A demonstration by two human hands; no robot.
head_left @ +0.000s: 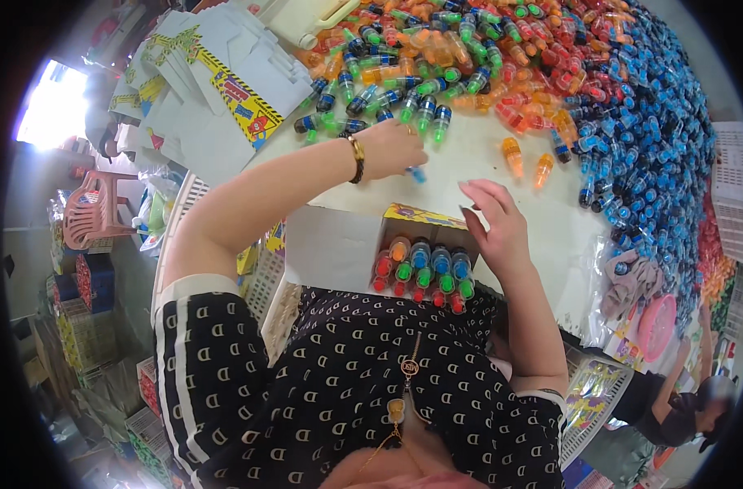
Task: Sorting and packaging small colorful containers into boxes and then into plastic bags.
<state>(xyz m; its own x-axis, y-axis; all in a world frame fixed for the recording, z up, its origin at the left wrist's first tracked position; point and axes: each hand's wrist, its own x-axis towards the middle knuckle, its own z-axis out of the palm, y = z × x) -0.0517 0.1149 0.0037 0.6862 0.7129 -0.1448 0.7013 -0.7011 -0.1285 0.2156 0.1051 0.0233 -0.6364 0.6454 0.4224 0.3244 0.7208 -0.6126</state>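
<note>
My left hand [392,151] reaches across the white table, its fingers curled over a small blue bottle [417,174] whose tip sticks out below them. Most of that bottle is hidden by the hand. My right hand [498,228] is empty, fingers apart, beside the right end of an open cardboard box [329,251] in front of my body. Rows of small capped plastic bottles [421,259] stand in the box, coloured red, orange, green and blue. Just beyond my left hand lie several green bottles with dark caps [426,112].
A big heap of blue bottles [648,155] covers the table's right side, with red and orange ones [534,65] at the back. Two orange bottles [512,156] lie apart. Flat printed cartons [217,81] are stacked back left. A pink basket [657,328] and another person [673,399] are at right.
</note>
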